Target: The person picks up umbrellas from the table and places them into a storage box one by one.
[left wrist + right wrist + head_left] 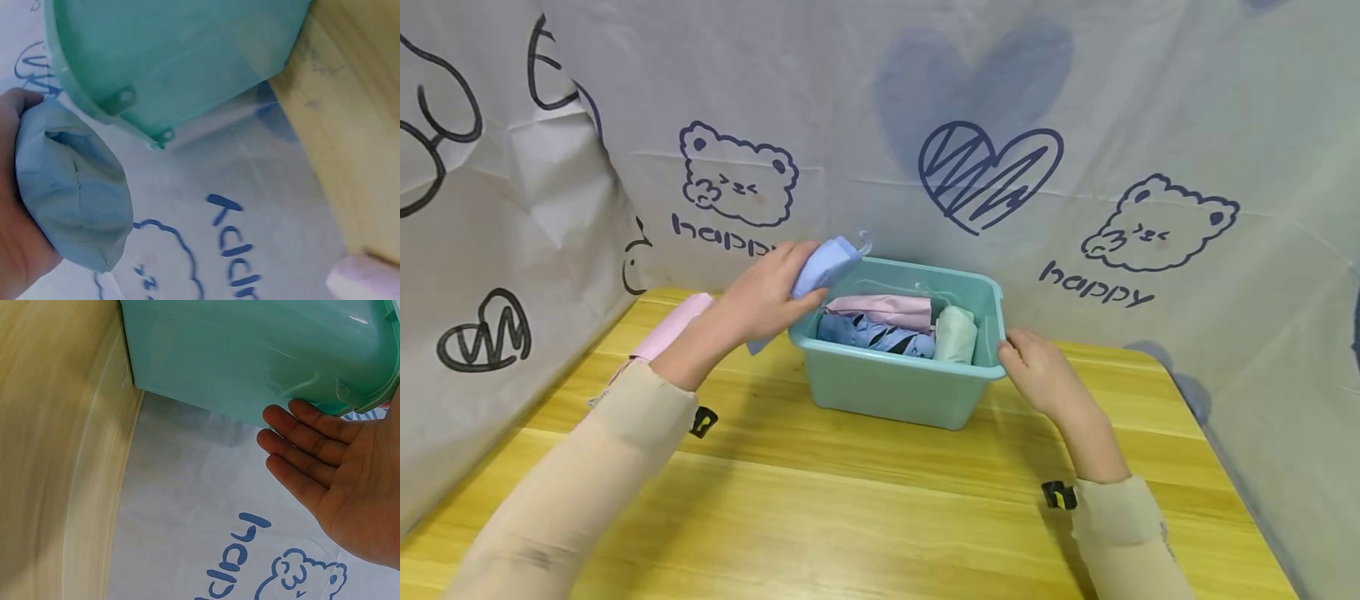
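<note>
My left hand (767, 287) grips a light-blue folded umbrella (827, 265) in a fabric cover, with a thin loop at its far end. It is held above the left rim of a teal plastic bin (887, 387). The cover's gathered end (78, 187) faces the left wrist camera. My right hand (1037, 367) holds the bin's right rim; its fingers (306, 447) lie along the outside, and the thumb is hidden in the right wrist view. Inside the bin lie a pink bundle (887, 310), a blue one with black marks (876, 335) and a pale green one (955, 335).
A pink wrapped bundle (672, 323) lies on the wooden table (820, 517), left of the bin and partly behind my left forearm. A white cloth (850, 100) with drawn hearts and bears hangs close behind the bin and along the sides.
</note>
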{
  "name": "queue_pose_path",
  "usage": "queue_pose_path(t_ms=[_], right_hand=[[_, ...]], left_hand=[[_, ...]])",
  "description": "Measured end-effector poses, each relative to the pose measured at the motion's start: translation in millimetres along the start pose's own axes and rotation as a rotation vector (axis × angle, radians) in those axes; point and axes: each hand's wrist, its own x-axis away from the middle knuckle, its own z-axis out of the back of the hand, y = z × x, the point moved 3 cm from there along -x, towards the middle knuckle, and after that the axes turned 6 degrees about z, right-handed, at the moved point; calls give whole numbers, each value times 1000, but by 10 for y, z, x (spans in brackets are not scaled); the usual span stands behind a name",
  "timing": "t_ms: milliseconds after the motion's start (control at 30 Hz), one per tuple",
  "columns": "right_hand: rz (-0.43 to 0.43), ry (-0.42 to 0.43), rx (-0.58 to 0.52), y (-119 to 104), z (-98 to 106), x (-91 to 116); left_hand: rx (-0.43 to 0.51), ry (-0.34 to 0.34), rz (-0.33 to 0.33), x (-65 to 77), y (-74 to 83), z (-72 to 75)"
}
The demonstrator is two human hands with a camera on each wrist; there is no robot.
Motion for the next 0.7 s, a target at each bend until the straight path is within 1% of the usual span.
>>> queue_pose_path(t_ms=[100,233,433,567,700], right_hand=[[-5,-1,5,-1,3,1],[-21,-9,4,10,0,-2],[-30,-9,1,23,4,0],[-32,-11,6,30,8,-2],[-24,-10,3,17,5,-9]], left_hand=[[-23,-65,-54,-82,125,40],[-99,-183,-111,-197,285,66],[-220,-349,-220,-347,541,30],[-263,-422,-267,-430,691,-31],[-276,-460,-293,-488,798,-81]])
